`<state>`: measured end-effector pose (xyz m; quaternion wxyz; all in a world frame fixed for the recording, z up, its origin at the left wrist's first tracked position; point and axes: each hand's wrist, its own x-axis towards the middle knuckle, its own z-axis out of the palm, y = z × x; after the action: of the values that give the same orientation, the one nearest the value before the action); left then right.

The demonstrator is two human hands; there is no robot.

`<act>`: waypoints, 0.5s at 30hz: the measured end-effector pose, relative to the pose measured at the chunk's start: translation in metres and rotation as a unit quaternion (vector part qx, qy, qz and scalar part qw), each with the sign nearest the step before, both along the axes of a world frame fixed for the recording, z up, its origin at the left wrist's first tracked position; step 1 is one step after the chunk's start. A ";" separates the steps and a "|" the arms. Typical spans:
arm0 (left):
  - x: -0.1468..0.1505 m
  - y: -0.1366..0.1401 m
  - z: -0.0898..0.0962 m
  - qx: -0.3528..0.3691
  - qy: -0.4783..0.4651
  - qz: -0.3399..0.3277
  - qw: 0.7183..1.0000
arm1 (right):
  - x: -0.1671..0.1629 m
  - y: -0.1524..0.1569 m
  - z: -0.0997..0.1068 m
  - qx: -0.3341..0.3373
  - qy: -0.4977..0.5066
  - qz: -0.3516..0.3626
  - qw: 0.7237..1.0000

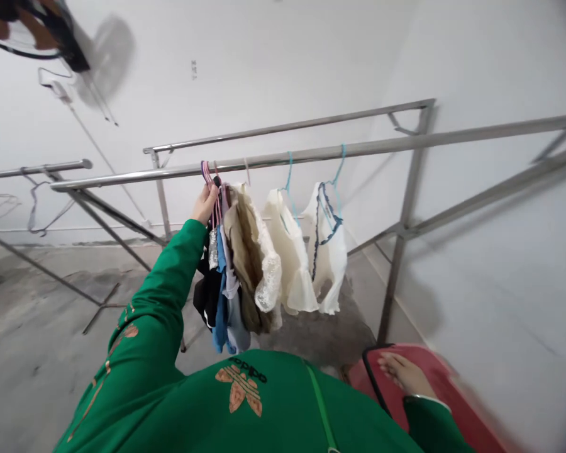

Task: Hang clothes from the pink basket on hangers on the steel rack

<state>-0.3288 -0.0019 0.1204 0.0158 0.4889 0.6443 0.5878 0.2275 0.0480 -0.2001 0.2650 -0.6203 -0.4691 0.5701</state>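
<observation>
My left hand [205, 202] reaches forward and is closed around the necks of purple and pink clothes hangers [217, 204] at the left end of the bunch. From them hang a black garment [210, 292], a blue garment [221, 308] and a grey-lilac one [236, 314], pressed close together. Just right of these are a khaki garment [245, 270] and a white lace top [267, 277]. Low on the right, my right hand [405, 372] is over a pink tub [441, 362], fingers curled together with nothing visible in them.
The hangers hook over a metal rail [377, 146]. Further along are a cream top [290, 264] and a white top with navy trim [327, 251] on blue hangers. A second rail [283, 129] runs behind. Empty hangers [40, 207] are at left; a fan [33, 28] is upper left.
</observation>
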 end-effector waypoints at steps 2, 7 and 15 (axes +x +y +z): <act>0.030 0.022 0.002 0.004 0.020 -0.023 1.000 | 0.007 0.001 0.008 0.016 0.015 -0.006 1.000; 0.099 0.073 0.008 0.002 0.015 -0.046 0.999 | 0.040 0.009 0.021 0.033 0.027 -0.045 0.998; 0.194 0.140 0.010 -0.001 -0.004 -0.070 0.998 | 0.064 0.024 0.077 0.063 0.032 -0.042 0.997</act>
<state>-0.1348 0.1382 0.1307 0.0600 0.5306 0.6090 0.5865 0.2914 0.0718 -0.1229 0.3419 -0.6029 -0.4695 0.5469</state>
